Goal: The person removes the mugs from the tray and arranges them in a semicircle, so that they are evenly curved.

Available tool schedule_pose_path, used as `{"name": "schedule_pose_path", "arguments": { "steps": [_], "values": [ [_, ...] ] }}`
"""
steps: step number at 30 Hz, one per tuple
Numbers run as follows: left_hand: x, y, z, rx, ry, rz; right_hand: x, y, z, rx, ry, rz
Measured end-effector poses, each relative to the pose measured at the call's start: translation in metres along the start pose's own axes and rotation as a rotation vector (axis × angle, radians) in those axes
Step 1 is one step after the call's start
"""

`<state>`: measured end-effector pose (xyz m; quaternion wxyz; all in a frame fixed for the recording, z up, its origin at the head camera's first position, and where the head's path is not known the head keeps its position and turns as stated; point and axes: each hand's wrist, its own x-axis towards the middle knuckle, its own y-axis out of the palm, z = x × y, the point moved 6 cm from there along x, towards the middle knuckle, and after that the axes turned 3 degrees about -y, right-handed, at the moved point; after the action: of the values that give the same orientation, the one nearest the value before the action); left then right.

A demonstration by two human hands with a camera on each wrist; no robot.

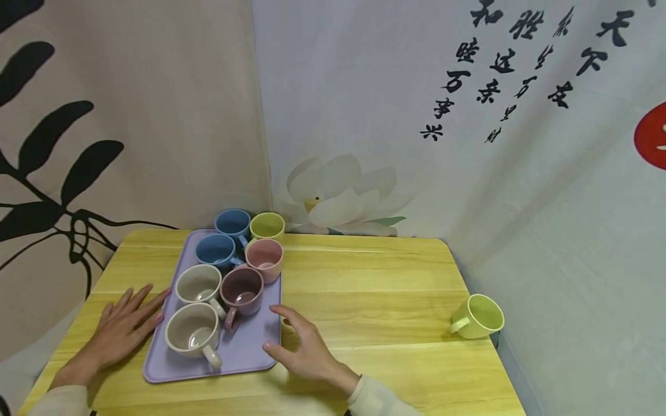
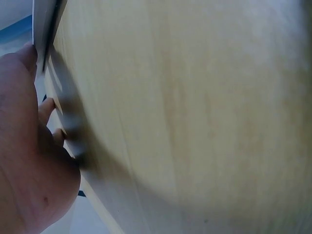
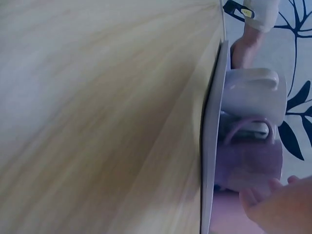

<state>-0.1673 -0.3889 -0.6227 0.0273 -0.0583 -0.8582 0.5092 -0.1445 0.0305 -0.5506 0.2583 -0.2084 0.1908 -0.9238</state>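
A lilac tray (image 1: 244, 352) lies on the left part of the table. Two white mugs (image 1: 193, 329) stand at its front left, with a mauve mug (image 1: 242, 292) beside them. Behind are a pink mug (image 1: 265, 260), two blue mugs (image 1: 215, 249) and a yellow-green mug (image 1: 267, 225). My left hand (image 1: 122, 329) has its fingers stretched out, fingertips at the tray's left edge. Over the tray's right edge, my right hand (image 1: 307, 349) holds nothing; its thumb and fingers are apart, pointing toward the mauve mug. In the right wrist view that mug (image 3: 248, 163) is just beyond the fingers.
Another yellow-green mug (image 1: 481, 318) stands at the right edge of the wooden table (image 1: 374, 300), its handle turned left. A printed cloth (image 1: 354, 115) with a flower and dark lettering hangs behind the table and down its right side.
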Motion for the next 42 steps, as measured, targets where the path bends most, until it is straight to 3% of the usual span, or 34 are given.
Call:
{"name": "schedule_pose_path", "arguments": {
  "steps": [18, 29, 42],
  "values": [
    [-0.001, -0.001, 0.001, -0.006, -0.001, -0.001, 0.02, 0.041, 0.004, -0.043, -0.044, 0.097],
    [-0.001, -0.001, -0.002, -0.003, 0.003, -0.002, 0.033, 0.061, 0.0, 0.165, 0.075, 0.134],
    [-0.001, -0.001, 0.0, -0.011, 0.006, 0.003, 0.045, 0.079, -0.01, 0.367, 0.21, 0.08]
  ]
}}
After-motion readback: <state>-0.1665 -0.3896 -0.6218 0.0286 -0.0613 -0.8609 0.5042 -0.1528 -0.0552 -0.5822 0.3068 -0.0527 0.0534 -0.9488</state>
